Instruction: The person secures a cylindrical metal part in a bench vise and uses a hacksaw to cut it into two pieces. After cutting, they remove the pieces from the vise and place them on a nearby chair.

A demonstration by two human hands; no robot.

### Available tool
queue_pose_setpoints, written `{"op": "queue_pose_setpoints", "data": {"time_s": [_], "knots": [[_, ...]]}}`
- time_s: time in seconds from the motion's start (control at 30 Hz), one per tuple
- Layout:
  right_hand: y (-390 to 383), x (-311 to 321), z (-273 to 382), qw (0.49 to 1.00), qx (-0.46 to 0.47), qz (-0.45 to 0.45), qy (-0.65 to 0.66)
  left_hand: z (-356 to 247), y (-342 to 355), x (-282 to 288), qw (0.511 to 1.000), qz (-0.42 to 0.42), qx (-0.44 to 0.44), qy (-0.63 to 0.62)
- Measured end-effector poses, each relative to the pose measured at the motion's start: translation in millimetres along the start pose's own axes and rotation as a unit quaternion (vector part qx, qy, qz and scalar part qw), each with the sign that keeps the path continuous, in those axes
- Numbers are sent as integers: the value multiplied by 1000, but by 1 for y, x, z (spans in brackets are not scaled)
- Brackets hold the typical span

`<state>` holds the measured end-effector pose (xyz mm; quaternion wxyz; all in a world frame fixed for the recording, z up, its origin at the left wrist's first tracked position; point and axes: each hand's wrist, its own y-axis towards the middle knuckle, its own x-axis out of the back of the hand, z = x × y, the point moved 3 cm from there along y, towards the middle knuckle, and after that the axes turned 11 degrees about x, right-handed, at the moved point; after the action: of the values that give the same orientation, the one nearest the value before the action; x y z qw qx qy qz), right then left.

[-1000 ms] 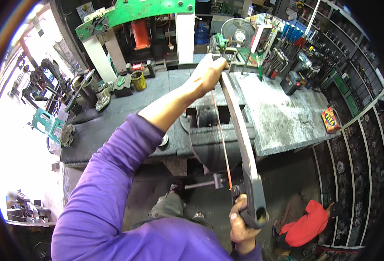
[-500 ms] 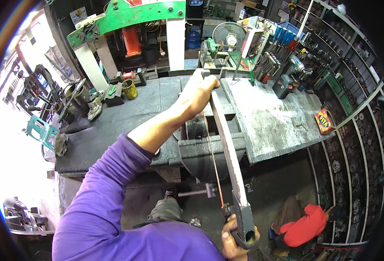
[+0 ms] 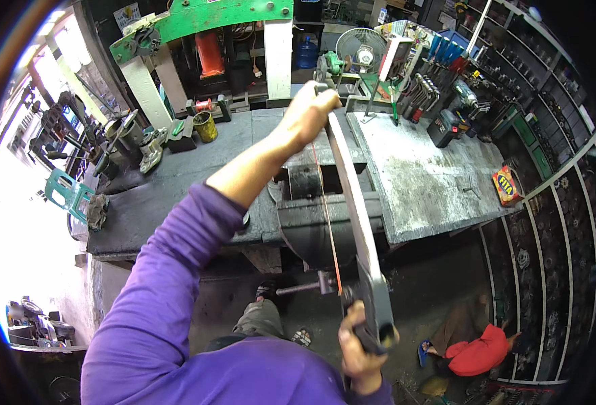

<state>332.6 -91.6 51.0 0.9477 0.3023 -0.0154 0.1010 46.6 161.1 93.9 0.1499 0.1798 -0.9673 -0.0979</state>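
A hacksaw (image 3: 354, 202) reaches away from my body across a bench vise (image 3: 311, 226). Its far end is gripped by my left hand (image 3: 306, 118), the fingers wrapped over the frame. My right hand (image 3: 357, 347) is closed around the handle at the near end. The thin reddish blade (image 3: 328, 223) runs left of the pale frame, and the saw looks tilted. Between the vise jaws sits a dark round metal piece (image 3: 304, 182). The blade passes by its right side; whether it touches the piece, I cannot tell.
The dark workbench (image 3: 176, 209) carries a yellow can (image 3: 204, 127). At right, a metal plate (image 3: 426, 182) holds a red-yellow box (image 3: 507, 187) and a black battery-like block (image 3: 445, 128). The vise handle (image 3: 298, 289) juts out below. A person in red (image 3: 479, 351) crouches by the right shelves.
Both hands and the hacksaw have moved forward, away from my body. The grips are unchanged. The person in red has bent lower.
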Motion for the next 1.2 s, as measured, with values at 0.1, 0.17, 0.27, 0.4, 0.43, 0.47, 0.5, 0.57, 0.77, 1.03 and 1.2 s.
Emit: {"op": "queue_pose_setpoints", "data": {"time_s": [0.1, 0.17, 0.27, 0.4, 0.43, 0.47, 0.5, 0.57, 0.77, 1.03, 1.2], "knots": [[14, -4, -5, 997, 64, 20, 35, 20, 16, -5, 997, -9, -17, -68], [41, -14, -32, 998, 49, 36, -12, 26, 65, 6, 988, -25, -148, 38], [57, -34, -62, 999, 24, -3, 34, 43, 114, 20, 993, -65, -62, -75], [29, -32, -50, 999, -22, -18, 40, 17, 81, 22, 993, -45, -6, -106], [18, -26, -41, 999, -45, -5, 6, 6, 53, 16, 996, -39, -79, 18], [3, -13, -22, 1000, -9, -28, -11, -1, 25, 7, 990, -21, -121, 65], [-7, -2, -10, 1000, -18, -19, -14, 1, 8, 1, 998, -8, -36, 43], [-17, 4, 10, 999, -24, -7, 30, 9, -11, -7, 1000, 4, -16, -7], [57, -33, -67, 998, -66, 12, 12, 37, 100, 16, 999, -32, 4, -39], [-27, -3, -27, 999, -8, -46, 21, 0, 0, 3, 995, -40, -83, 29], [12, -14, -6, 985, 102, -31, -135, 39, 30, -2, 980, -23, -189, 50]]}}
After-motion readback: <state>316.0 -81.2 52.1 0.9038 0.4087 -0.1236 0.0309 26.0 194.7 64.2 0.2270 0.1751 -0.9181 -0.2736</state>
